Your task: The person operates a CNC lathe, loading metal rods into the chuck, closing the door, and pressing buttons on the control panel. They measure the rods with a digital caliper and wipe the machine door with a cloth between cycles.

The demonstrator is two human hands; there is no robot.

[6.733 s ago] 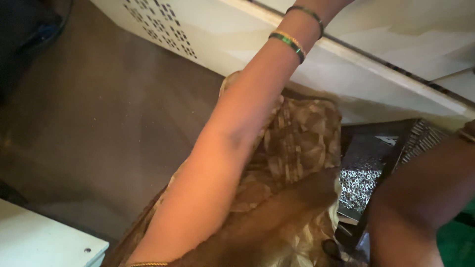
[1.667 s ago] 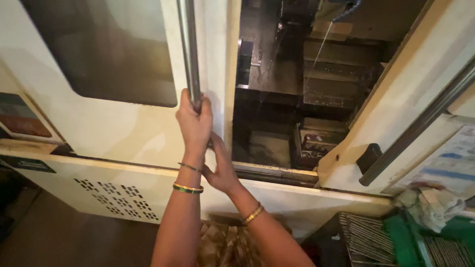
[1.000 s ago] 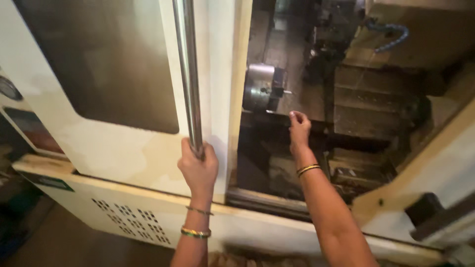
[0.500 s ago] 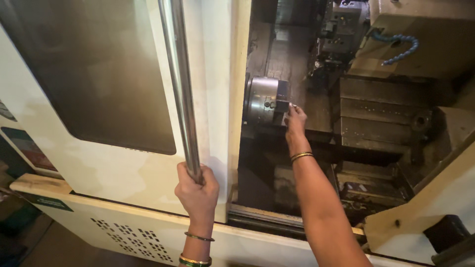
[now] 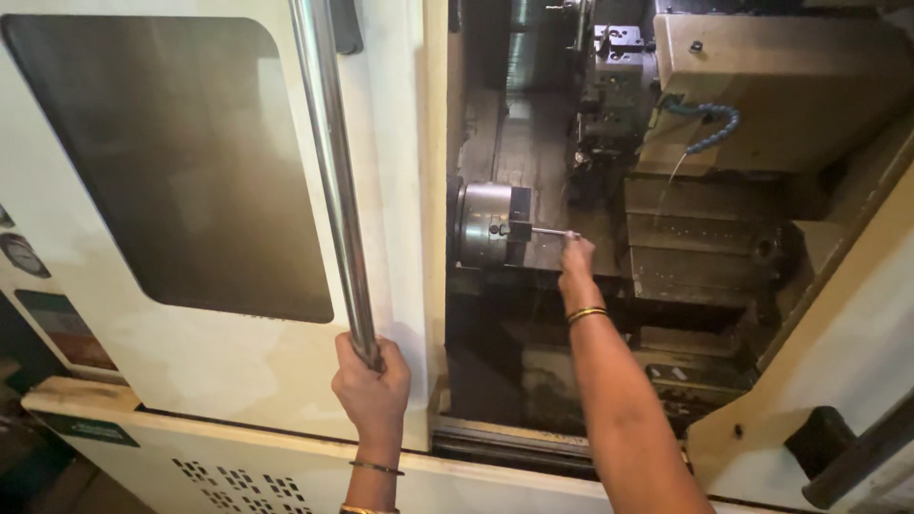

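Steel runs up the cream sliding door (image 5: 400,190) as a long polished bar handle (image 5: 328,171), and in the head view we see our left hand (image 5: 371,385) at about 7 o'clock, fingers wrapped fully round the bar's lower end in a closed grip. Thin bangles sit on that wrist. At 10 o'clock from this hand, the door's dark window (image 5: 181,162) fills most of the panel.

Past the door's edge the machine's dark interior lies open. Our right hand (image 5: 575,259) reaches in near the middle of the frame, a yellow bangle (image 5: 586,313) on the wrist. Its fingers are pinched shut on the free end of a thin metal rod (image 5: 550,231), whose other end sits in the round silver chuck (image 5: 487,225) at 9 o'clock from the hand. At 1 o'clock from the hand, a blue segmented coolant hose (image 5: 709,124) curves across the beige turret housing (image 5: 781,86).
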